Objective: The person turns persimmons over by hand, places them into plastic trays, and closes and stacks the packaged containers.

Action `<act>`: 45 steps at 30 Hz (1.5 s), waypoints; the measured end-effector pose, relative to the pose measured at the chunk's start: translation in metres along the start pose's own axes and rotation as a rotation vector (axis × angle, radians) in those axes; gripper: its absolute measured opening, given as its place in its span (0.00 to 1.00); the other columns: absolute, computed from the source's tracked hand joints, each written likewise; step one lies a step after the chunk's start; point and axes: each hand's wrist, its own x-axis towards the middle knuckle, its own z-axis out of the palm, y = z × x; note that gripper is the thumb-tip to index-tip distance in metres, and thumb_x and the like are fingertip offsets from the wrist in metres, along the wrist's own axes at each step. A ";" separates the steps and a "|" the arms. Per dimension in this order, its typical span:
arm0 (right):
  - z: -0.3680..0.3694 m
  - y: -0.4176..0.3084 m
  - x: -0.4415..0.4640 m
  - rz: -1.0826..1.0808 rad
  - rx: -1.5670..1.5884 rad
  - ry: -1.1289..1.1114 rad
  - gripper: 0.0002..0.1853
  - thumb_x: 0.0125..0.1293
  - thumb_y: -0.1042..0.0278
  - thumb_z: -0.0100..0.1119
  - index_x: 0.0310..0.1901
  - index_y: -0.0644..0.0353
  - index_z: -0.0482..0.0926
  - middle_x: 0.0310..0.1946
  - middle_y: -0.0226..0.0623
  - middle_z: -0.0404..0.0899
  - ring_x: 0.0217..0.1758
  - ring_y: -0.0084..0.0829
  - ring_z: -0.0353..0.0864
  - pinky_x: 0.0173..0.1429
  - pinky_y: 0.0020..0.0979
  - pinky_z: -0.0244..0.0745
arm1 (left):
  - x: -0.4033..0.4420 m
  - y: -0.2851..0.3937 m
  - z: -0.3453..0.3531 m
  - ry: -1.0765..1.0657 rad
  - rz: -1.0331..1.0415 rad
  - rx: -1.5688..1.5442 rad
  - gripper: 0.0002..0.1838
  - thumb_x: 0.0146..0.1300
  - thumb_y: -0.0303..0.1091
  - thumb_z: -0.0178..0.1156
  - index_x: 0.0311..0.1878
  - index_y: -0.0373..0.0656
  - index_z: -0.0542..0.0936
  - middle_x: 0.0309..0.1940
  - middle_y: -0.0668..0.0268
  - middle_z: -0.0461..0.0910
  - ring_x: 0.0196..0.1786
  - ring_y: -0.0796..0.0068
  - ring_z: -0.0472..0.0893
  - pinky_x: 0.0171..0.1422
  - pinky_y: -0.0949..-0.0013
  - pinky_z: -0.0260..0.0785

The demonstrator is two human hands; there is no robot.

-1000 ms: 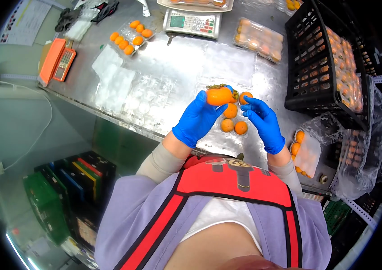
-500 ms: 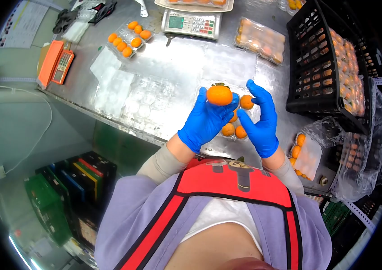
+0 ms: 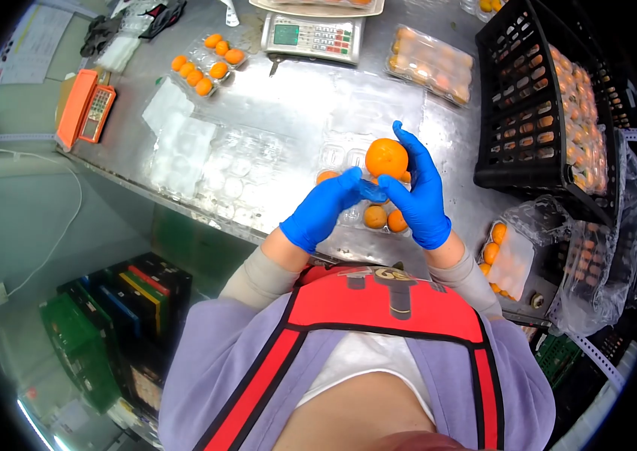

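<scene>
A single orange (image 3: pixel 387 158) is held up above the table between my two blue-gloved hands. My right hand (image 3: pixel 422 192) curves round its right side, with the thumb below it and the fingers stretched up beside it. At the lower left of the fruit, my left hand (image 3: pixel 322 207) points its thumb toward it. The other left fingertips are blurred and partly hidden beneath the fruit, so their grip is unclear. Under my hands lies a clear plastic tray (image 3: pixel 331 156) with several oranges (image 3: pixel 375 217) in its cups, partly covered by the gloves.
A black crate (image 3: pixel 517 101) of packed fruit stands at right. A closed fruit pack (image 3: pixel 430 64) lies beside it, behind my hands. Clear empty trays (image 3: pixel 240 165) lie left. Further back are a scale (image 3: pixel 311 37) and a part-filled tray (image 3: pixel 204 64). An orange scale (image 3: pixel 87 111) sits far left.
The orange has moved from my left hand toward my right and turned, so its green top no longer shows. My right hand has closed in on it, while my left has drawn slightly left.
</scene>
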 end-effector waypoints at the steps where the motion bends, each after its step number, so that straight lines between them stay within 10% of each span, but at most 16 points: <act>1: -0.001 -0.001 0.000 0.000 0.000 0.001 0.34 0.56 0.70 0.64 0.64 0.61 0.62 0.65 0.43 0.62 0.64 0.36 0.67 0.66 0.35 0.62 | -0.002 0.001 -0.002 -0.018 0.105 0.209 0.24 0.67 0.49 0.50 0.52 0.36 0.76 0.48 0.58 0.78 0.51 0.67 0.77 0.61 0.66 0.65; 5: -0.002 -0.008 -0.002 0.066 0.004 -0.010 0.34 0.56 0.71 0.64 0.64 0.60 0.61 0.66 0.43 0.60 0.65 0.35 0.65 0.68 0.35 0.60 | -0.002 0.002 0.001 0.310 0.592 0.738 0.27 0.50 0.31 0.68 0.56 0.41 0.73 0.54 0.58 0.75 0.54 0.65 0.75 0.63 0.63 0.63; 9: 0.000 -0.009 -0.002 0.072 -0.038 -0.024 0.34 0.55 0.70 0.65 0.63 0.62 0.63 0.64 0.45 0.64 0.63 0.36 0.67 0.66 0.35 0.62 | 0.004 0.021 0.019 0.329 0.914 1.070 0.33 0.48 0.34 0.69 0.59 0.42 0.71 0.54 0.60 0.74 0.56 0.58 0.74 0.61 0.62 0.65; 14: -0.001 -0.008 0.000 -0.028 -0.145 -0.066 0.35 0.54 0.67 0.67 0.63 0.64 0.64 0.60 0.47 0.69 0.59 0.36 0.72 0.63 0.34 0.65 | 0.012 0.017 0.012 0.107 0.747 1.087 0.36 0.49 0.27 0.67 0.63 0.40 0.66 0.63 0.56 0.67 0.63 0.61 0.69 0.66 0.63 0.61; 23: -0.011 -0.006 0.001 -0.019 -0.206 -0.083 0.30 0.59 0.66 0.61 0.62 0.63 0.65 0.58 0.46 0.71 0.59 0.37 0.71 0.64 0.34 0.63 | 0.012 0.007 0.015 0.143 0.504 0.240 0.36 0.52 0.24 0.66 0.66 0.41 0.64 0.66 0.61 0.63 0.65 0.67 0.67 0.69 0.63 0.58; 36: -0.060 0.025 -0.026 0.389 -0.098 0.055 0.16 0.64 0.73 0.54 0.54 0.62 0.75 0.40 0.34 0.79 0.35 0.19 0.76 0.46 0.22 0.71 | 0.026 -0.013 -0.061 0.645 0.698 0.669 0.35 0.48 0.25 0.68 0.62 0.36 0.67 0.61 0.58 0.69 0.58 0.69 0.72 0.63 0.67 0.64; 45: -0.044 0.066 -0.022 -0.206 -0.792 -0.076 0.21 0.50 0.69 0.63 0.50 0.52 0.78 0.54 0.42 0.72 0.56 0.47 0.70 0.59 0.41 0.67 | 0.017 -0.040 -0.047 0.514 0.648 1.272 0.33 0.42 0.32 0.70 0.57 0.45 0.75 0.51 0.60 0.75 0.56 0.58 0.72 0.60 0.61 0.64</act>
